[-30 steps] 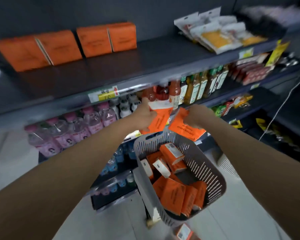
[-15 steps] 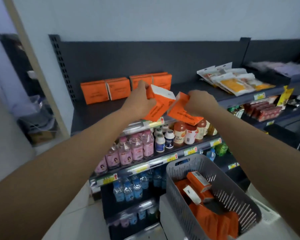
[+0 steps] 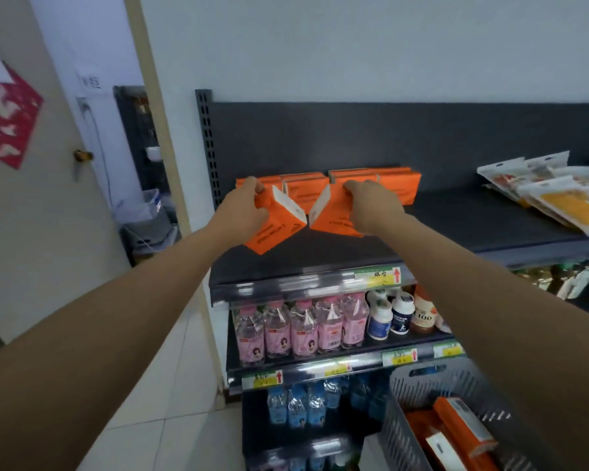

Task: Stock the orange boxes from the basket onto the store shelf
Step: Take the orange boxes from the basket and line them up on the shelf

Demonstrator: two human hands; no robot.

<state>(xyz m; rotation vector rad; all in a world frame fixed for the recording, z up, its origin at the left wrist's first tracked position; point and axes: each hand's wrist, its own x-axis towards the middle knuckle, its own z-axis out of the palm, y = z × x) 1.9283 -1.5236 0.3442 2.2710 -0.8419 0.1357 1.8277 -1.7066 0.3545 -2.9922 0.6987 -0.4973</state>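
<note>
My left hand [image 3: 244,207] grips an orange box [image 3: 275,227] with a white end, tilted over the top shelf [image 3: 456,226]. Beside it, my right hand [image 3: 371,207] grips a second orange box [image 3: 334,217], also tilted, its lower corner near the shelf surface. The two boxes almost meet at their lower corners. Behind them a row of orange boxes [image 3: 398,185] stands against the shelf's dark back panel. The grey basket [image 3: 419,396] sits at the lower right with more orange boxes [image 3: 463,430] inside.
Flat snack packets [image 3: 551,195] lie on the right of the top shelf. Pink bottles [image 3: 300,328] and small jars [image 3: 391,317] fill the shelf below, blue bottles [image 3: 296,406] the one under that. A door with a knob [image 3: 82,155] is at the left.
Both hands have lifted their boxes from above the basket up to the top shelf, close to the standing row. My view has tilted upward.
</note>
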